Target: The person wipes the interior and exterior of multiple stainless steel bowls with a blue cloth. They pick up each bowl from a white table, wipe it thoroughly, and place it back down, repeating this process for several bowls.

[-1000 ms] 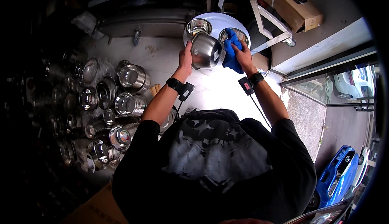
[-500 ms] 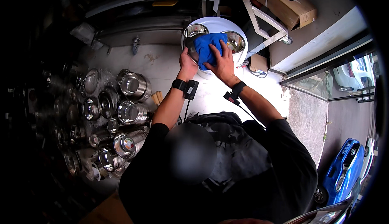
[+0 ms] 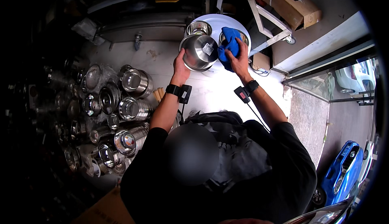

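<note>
The surface [image 3: 227, 19] is round and white, standing near a low wall [image 3: 121, 35] with a short pipe [image 3: 137, 42] at its foot. A steel bowl [image 3: 199, 27] sits on its left part, and a second bowl [image 3: 245, 39] on its right is partly covered from view by a blue cloth [image 3: 229, 40]. The pot [image 3: 196, 56] is held at the near edge of the surface, tilted, its base with a pale label turned up toward the camera. The left hand [image 3: 180, 68] grasps the pot by its left side; the right hand [image 3: 240, 62] grips the bunched cloth just beside the pot's right side. Around them runs a pale floor [image 3: 231, 96], very bright in the middle. To the left, shiny steel pots [image 3: 135, 80] crowd it, some near clear plastic wrap, fading into shadow. At upper right a long carton [image 3: 285, 3] lies by a metal frame [image 3: 259, 15] with a caster [image 3: 290, 40], and a small carton [image 3: 260, 61] stands below. Beyond the glass [image 3: 310, 84] at right are a white car [image 3: 352, 80] and a blue car [image 3: 342, 175].
</note>
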Available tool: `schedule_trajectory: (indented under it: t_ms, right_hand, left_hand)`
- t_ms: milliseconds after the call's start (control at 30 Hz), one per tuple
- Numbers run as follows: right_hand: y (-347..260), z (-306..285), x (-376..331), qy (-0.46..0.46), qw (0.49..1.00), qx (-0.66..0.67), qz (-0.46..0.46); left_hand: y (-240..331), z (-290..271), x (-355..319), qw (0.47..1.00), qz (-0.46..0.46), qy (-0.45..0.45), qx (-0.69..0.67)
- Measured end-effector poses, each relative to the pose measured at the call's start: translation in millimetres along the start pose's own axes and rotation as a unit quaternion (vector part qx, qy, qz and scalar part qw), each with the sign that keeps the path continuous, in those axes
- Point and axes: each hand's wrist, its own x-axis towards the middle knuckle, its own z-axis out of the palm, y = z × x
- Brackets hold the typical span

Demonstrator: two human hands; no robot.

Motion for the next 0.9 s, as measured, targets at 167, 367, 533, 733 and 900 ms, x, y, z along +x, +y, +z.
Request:
schedule_trajectory:
  t_ms: [167,367,533,733,900]
  right_hand:
    - [-14.5,20.1,-3.0,-0.018,0.988,-0.136,-0.066]
    - [10.8,20.3,-2.3,-0.054,0.996,-0.017,0.073]
    - [68.4,36.4,3.3,-0.026,0.975,0.133,0.178]
    - [59.6,40.7,-4.7,0.051,0.950,0.231,0.202]
    - [49.1,58.5,-34.3,0.072,0.976,0.137,0.153]
  left_hand:
    - [-20.2,13.4,-3.5,0.996,0.032,0.014,0.080]
    - [-25.1,8.1,-11.2,0.996,-0.036,0.007,0.087]
    - [-33.9,-5.0,-6.3,0.998,-0.040,0.016,0.043]
    - [-46.5,4.3,-15.0,0.999,0.017,0.037,-0.024]
    - [-54.0,8.8,-13.2,0.994,0.058,0.061,-0.065]
